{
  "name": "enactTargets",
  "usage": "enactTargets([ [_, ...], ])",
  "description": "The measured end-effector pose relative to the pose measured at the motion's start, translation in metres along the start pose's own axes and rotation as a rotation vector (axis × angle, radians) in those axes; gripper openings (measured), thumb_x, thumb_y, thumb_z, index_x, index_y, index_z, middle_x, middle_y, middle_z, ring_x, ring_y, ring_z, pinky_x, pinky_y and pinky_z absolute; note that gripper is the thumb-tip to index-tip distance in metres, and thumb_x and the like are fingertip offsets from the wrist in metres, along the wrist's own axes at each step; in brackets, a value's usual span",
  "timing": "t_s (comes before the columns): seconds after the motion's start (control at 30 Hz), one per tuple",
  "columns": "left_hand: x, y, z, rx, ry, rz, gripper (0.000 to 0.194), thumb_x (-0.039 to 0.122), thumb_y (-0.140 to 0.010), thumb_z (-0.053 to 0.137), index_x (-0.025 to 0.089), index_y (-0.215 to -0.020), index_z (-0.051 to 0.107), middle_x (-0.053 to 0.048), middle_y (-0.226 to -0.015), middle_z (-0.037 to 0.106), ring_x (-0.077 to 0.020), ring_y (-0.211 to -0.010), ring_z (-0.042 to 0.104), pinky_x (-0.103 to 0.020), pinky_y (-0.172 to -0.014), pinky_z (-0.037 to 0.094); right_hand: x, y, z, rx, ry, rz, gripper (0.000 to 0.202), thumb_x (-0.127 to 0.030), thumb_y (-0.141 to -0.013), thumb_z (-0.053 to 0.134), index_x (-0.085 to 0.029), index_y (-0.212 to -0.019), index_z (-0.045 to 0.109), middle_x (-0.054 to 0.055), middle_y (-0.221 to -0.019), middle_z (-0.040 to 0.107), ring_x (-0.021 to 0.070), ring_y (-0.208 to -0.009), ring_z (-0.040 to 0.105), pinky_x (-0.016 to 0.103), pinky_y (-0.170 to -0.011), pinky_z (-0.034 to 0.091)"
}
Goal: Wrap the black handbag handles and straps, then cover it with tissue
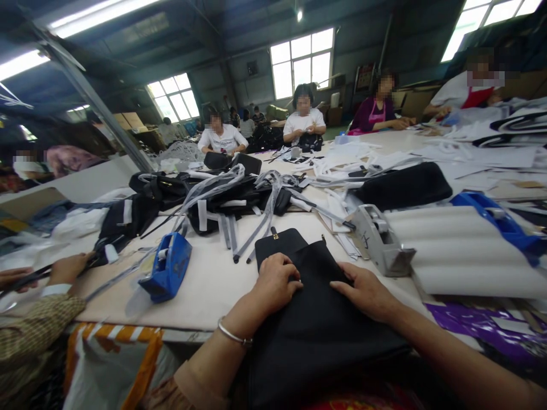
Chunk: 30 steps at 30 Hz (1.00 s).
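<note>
Blue tape dispenser [170, 270] parked close to the bench's [205, 285] near edge, left side, with an orange-trimmed white sack [109, 370] just below that same edge. Over on the right there's a grey dispenser [382, 242] with a black scribble on it, just beside some chunky white foam [474, 250]. Crinkly purple plastic [478, 324] near the right end of the near edge. Person in a pink apron [376, 117] along the far edge.

On my feed I counted the wearer's two hands [278, 282] [371, 293], one bracelet [234, 337], two blue tape dispensers [174, 270] [515, 232], one grey dispenser [378, 246].
</note>
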State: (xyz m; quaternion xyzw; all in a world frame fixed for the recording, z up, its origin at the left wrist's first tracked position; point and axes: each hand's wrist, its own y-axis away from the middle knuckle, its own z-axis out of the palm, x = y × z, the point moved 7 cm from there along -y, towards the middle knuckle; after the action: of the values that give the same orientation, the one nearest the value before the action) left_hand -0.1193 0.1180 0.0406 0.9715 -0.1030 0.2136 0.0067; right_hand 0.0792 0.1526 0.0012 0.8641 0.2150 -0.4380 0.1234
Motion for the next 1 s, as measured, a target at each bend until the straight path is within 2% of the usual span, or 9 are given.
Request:
enactTargets([
  [0.3,-0.004,-0.007,0.017,0.020,0.017,-0.010,0.004,0.020,-0.075,0.072,0.022,-0.072,0.072,-0.004,-0.117,0.062,-0.0248,-0.115,0.053,-0.041,-0.104,0.038,-0.001,0.002,0.001,0.005,-0.035,0.000,0.033,-0.032,-0.080,0.060,-0.022,-0.111,0.066,0.005,-0.111,0.073,0.0277,-0.103,0.065,0.038,-0.093,0.048],
  [0.5,-0.043,-0.003,-0.009,0.235,0.086,-0.220,0.017,0.018,-0.085,0.056,0.018,-0.071,0.065,-0.007,-0.108,0.066,-0.0175,-0.105,0.060,-0.030,-0.098,0.043,0.001,0.004,0.001,0.004,-0.012,0.010,0.033,-0.033,-0.081,0.059,-0.020,-0.111,0.065,0.006,-0.110,0.072,0.0276,-0.102,0.065,0.038,-0.091,0.048],
  [0.67,-0.100,0.059,-0.053,0.413,0.081,-0.455,0.025,0.033,-0.092,0.044,0.018,-0.082,0.062,-0.005,-0.083,0.068,-0.0196,-0.082,0.064,-0.031,-0.078,0.048,0.000,0.006,-0.002,0.018,-0.018,-0.003,0.035,-0.033,-0.083,0.058,-0.020,-0.114,0.064,0.007,-0.111,0.072,0.0272,-0.102,0.066,0.038,-0.091,0.049],
  [0.7,-0.112,0.077,-0.058,0.399,0.084,-0.493,0.025,0.035,-0.091,0.046,0.019,-0.081,0.061,-0.004,-0.076,0.068,-0.0196,-0.077,0.064,-0.030,-0.075,0.048,0.001,0.006,-0.002,0.026,-0.012,-0.004,0.034,-0.034,-0.083,0.058,-0.020,-0.113,0.064,0.007,-0.110,0.072,0.0276,-0.101,0.066,0.038,-0.090,0.050],
  [0.77,-0.137,0.115,-0.055,0.175,0.000,-0.639,0.024,0.036,-0.090,0.048,0.021,-0.079,0.062,-0.003,-0.066,0.066,-0.0221,-0.071,0.065,-0.031,-0.068,0.047,0.002,0.005,-0.002,0.042,0.007,0.000,0.035,-0.037,-0.083,0.058,-0.021,-0.113,0.065,0.007,-0.108,0.073,0.0284,-0.098,0.066,0.039,-0.088,0.050],
  [0.8,-0.147,0.133,-0.055,0.062,-0.118,-0.694,0.021,0.031,-0.089,0.047,0.021,-0.080,0.063,-0.005,-0.068,0.068,-0.0253,-0.073,0.066,-0.035,-0.070,0.047,0.002,0.005,-0.002,0.047,0.018,0.001,0.036,-0.039,-0.083,0.058,-0.021,-0.114,0.065,0.008,-0.108,0.073,0.0287,-0.098,0.066,0.039,-0.088,0.050],
  [0.9,-0.158,0.168,-0.077,0.128,-0.532,-0.753,0.024,0.008,-0.079,0.047,0.022,-0.080,0.067,-0.012,-0.108,0.070,-0.0354,-0.117,0.057,-0.047,-0.092,0.041,0.002,0.002,-0.001,0.058,0.059,-0.006,0.038,-0.044,-0.085,0.055,-0.021,-0.115,0.064,0.008,-0.111,0.072,0.0291,-0.100,0.065,0.040,-0.090,0.049],
  [0.97,-0.154,0.169,-0.082,0.180,-0.609,-0.718,0.026,0.005,-0.077,0.048,0.022,-0.081,0.068,-0.011,-0.113,0.069,-0.0347,-0.126,0.050,-0.048,-0.099,0.036,0.002,-0.002,0.000,0.053,0.090,-0.011,0.037,-0.046,-0.087,0.054,-0.021,-0.112,0.065,0.008,-0.109,0.072,0.0290,-0.100,0.066,0.040,-0.089,0.049],
  [1.0,-0.151,0.163,-0.079,0.171,-0.552,-0.701,0.024,0.009,-0.079,0.049,0.022,-0.085,0.068,-0.010,-0.106,0.071,-0.0322,-0.120,0.055,-0.044,-0.097,0.038,0.002,-0.004,0.001,0.047,0.105,-0.009,0.036,-0.048,-0.087,0.053,-0.022,-0.109,0.065,0.008,-0.107,0.072,0.0289,-0.098,0.066,0.039,-0.088,0.050],
])
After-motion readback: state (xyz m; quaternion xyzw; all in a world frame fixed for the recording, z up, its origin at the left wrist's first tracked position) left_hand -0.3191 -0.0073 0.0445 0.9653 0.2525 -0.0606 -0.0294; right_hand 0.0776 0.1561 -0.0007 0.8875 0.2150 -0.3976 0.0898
